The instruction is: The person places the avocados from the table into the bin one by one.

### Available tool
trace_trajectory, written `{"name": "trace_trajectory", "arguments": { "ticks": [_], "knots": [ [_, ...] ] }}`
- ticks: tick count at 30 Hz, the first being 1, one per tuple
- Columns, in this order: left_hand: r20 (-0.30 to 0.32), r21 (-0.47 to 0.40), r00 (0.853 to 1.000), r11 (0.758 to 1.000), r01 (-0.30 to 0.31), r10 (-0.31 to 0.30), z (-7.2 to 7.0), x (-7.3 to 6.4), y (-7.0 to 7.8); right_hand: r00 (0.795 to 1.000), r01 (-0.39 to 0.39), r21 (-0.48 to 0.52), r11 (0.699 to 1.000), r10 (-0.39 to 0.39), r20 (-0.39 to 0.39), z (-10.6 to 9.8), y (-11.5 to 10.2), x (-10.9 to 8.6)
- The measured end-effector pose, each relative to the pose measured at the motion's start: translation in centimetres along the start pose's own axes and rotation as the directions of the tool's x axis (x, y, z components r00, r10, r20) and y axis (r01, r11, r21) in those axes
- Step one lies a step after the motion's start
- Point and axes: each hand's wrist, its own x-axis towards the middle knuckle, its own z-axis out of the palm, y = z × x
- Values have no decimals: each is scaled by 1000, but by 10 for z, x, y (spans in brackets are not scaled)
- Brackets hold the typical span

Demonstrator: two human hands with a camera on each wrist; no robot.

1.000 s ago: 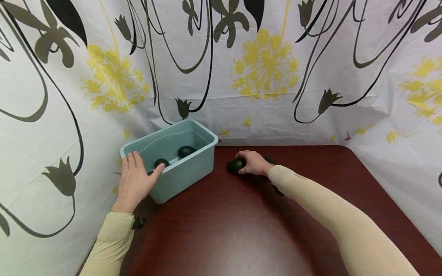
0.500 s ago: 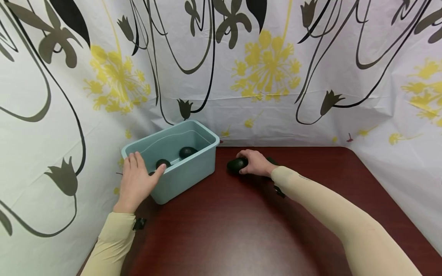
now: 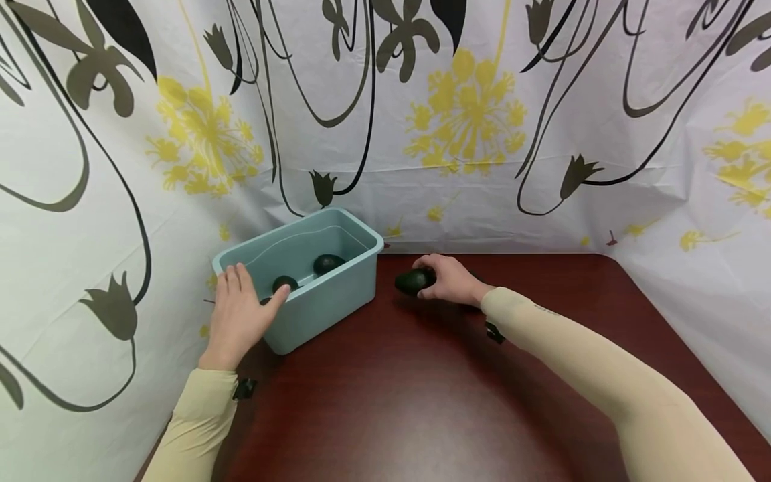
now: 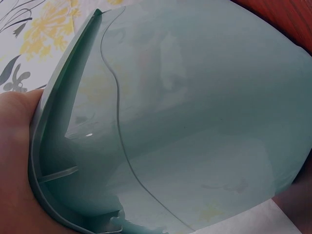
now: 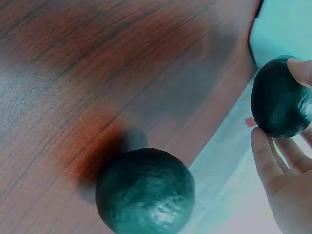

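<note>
My right hand (image 3: 454,280) grips a dark green avocado (image 3: 414,282), thumb and fingertips around its sides, close over the table. The right wrist view shows this held avocado (image 5: 280,100) near the bin's wall. A second avocado (image 5: 146,192) sits on the table by the right wrist, mostly hidden by the hand in the head view. My left hand (image 3: 237,314) rests on the near-left corner of a light blue plastic bin (image 3: 328,311), its fingers extended over the rim. Inside lie avocados, among them one avocado (image 3: 328,264) toward the far end and another avocado (image 3: 284,284) nearer the left hand.
The dark red-brown wooden table (image 3: 385,402) spreads in front of both hands. A white cloth (image 3: 470,207) with yellow and grey flower prints hangs behind and along both sides. The bin stands at the table's left, near the cloth.
My right hand has raised the avocado slightly off the table and drawn it a little to the right. The left hand stays on the bin's rim.
</note>
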Motion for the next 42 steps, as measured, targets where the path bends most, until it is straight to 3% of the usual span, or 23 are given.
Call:
{"name": "trace_trajectory", "arguments": {
  "ticks": [21,42],
  "knots": [
    [6,-4,1000,1000,26,-26,0,3,0,990,120,145,982,-109,-84,-14,-38,-12],
    [26,-2,999,999,40,-40,0,1,0,970,217,147,965,-195,-145,-25,-77,-5]
  ]
}}
